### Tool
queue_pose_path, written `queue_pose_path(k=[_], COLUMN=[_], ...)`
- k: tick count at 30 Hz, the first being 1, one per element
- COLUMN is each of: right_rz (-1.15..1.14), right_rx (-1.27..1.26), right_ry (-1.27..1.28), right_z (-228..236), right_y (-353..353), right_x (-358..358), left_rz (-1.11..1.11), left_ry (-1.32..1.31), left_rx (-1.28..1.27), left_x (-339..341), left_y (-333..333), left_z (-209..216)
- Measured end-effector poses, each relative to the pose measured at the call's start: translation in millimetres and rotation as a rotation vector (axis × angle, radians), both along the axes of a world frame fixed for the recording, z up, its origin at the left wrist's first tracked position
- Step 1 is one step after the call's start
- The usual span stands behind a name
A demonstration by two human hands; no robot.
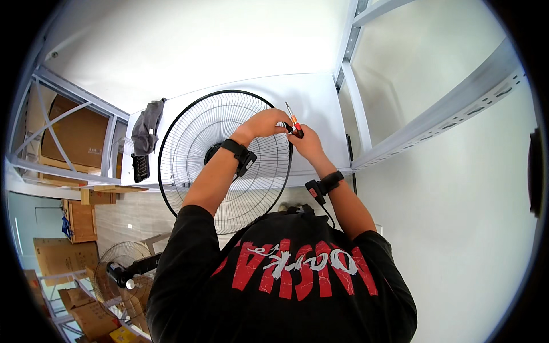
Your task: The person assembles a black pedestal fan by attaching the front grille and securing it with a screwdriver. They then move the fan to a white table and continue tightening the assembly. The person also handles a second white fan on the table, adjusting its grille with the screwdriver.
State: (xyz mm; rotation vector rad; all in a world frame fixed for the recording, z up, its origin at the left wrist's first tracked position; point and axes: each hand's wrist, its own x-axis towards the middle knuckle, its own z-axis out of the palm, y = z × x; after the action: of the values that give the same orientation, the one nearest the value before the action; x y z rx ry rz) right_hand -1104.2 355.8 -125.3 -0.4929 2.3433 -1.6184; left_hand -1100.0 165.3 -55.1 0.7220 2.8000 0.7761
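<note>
A large round fan grille [194, 137] of thin wire with a black rim lies over the white tabletop, its near part reaching past the table's front edge. My left hand [267, 123] is above the grille's far right side, fingers pinched at a small dark piece by the rim; what they hold is mostly hidden. Close beside it, my right hand [309, 144] is closed round a screwdriver [295, 126] with a red and black handle, its shaft pointing up and away. The two hands nearly touch. Each wrist wears a black strap with a small device.
Left on the white table [314, 91] lie a grey cloth [148, 127] and a black bit case [140, 168]. Metal rack posts [357, 108] rise at the right. Another fan [123, 274] stands lower left, near cardboard boxes [66, 257] and shelving.
</note>
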Motion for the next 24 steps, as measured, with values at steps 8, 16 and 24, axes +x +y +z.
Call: queue_pose_path(k=[8, 16, 24], right_rz=[0.121, 0.074, 0.029], right_rx=[0.148, 0.285, 0.417], right_ry=[-0.112, -0.004, 0.246], right_z=[-1.0, 1.9, 51.2], right_y=[12.8, -0.4, -22.1], right_x=[-0.9, 5.6, 14.2], left_rz=[0.221, 1.148, 1.828], left_ry=[-0.037, 0.475, -0.287], left_rx=[0.108, -0.133, 0.530], left_x=[44.9, 254.3, 401.4], left_y=[-42.0, -201.3, -190.3], left_z=[32.8, 42.9, -49.0])
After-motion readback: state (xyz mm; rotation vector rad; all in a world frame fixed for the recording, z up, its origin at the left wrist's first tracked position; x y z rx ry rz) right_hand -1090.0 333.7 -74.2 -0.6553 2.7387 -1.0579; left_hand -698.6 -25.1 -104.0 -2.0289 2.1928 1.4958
